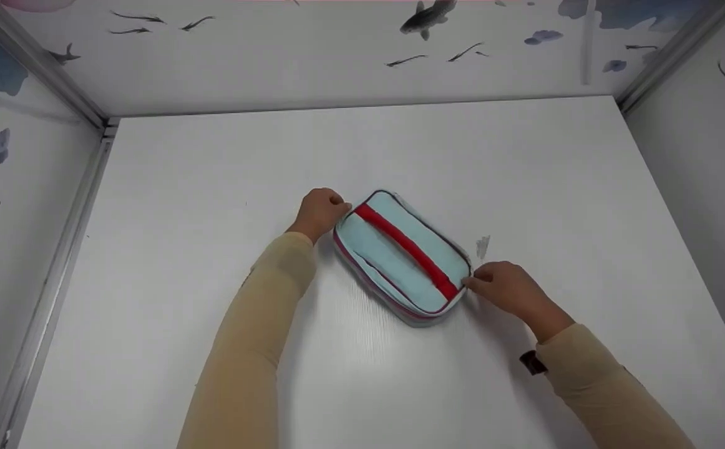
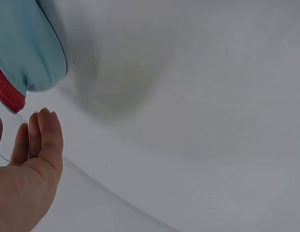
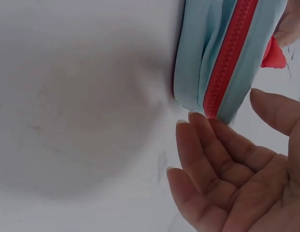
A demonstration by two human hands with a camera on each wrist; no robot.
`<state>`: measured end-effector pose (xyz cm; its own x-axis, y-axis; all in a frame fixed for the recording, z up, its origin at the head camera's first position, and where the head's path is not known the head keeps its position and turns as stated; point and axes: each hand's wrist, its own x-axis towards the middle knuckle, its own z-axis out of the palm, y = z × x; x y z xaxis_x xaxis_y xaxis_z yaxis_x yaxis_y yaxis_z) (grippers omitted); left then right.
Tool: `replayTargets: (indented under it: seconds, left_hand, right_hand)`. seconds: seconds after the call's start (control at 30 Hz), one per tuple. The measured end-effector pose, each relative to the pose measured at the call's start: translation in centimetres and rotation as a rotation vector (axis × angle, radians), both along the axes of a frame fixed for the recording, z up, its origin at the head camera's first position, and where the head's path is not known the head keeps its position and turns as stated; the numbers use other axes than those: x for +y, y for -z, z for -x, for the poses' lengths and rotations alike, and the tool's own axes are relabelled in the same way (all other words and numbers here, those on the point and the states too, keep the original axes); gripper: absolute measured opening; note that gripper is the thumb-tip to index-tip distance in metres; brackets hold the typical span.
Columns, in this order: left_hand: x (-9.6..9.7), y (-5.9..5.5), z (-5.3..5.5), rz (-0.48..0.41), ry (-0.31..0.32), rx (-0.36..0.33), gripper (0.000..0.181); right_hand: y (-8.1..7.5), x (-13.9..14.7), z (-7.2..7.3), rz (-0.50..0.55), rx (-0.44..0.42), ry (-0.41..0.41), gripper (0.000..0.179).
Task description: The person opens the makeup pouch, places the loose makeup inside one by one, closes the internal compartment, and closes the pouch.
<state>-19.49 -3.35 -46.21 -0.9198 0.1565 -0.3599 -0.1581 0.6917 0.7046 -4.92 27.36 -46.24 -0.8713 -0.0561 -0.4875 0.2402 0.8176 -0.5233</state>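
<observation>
A light blue zippered case (image 1: 372, 243) with a red carry handle (image 1: 409, 249) lies slantwise near the middle of the white table. Its red zipper (image 3: 230, 58) looks closed along the part shown in the right wrist view. My left hand (image 1: 321, 212) is at the case's far left corner; in the left wrist view its loosely bent fingers (image 2: 51, 130) stand just short of the fabric. At the near right end is my right hand (image 1: 509, 290), its fingers (image 3: 198, 145) lightly bent around that end and its thumb apart from them. Whether the fingertips touch is hard to tell.
White panels with painted fish (image 1: 428, 19) and blue patches enclose the table (image 1: 213, 168) at the back and both sides. Metal edging (image 1: 57, 268) runs along the left. A grey smudge (image 1: 483, 247) marks the tabletop right of the case.
</observation>
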Motion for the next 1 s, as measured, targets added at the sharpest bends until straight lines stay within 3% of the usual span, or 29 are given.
replayTargets:
  seconds: [0.13,0.4,0.7,1.0]
  left_hand:
    - [0.4,0.1,0.1,0.005,0.003,0.002,0.026]
    - [1.2,0.3,0.1,0.024,0.031,0.02,0.02]
    - [1.1,0.0,0.0,0.088,0.025,0.012,0.022]
    - [0.3,0.1,-0.2,0.05,-0.004,-0.009,0.019]
  right_hand:
    - [0.2,-0.4,-0.5,0.007,-0.056,0.007,0.04]
    - [0.6,-0.8,-1.0,0.062,-0.042,0.033,0.03]
    - [1.2,-1.0,-0.5,0.213,-0.111,0.194,0.024]
    - [0.9,-0.9,0.1,0.257,-0.1,0.214,0.021]
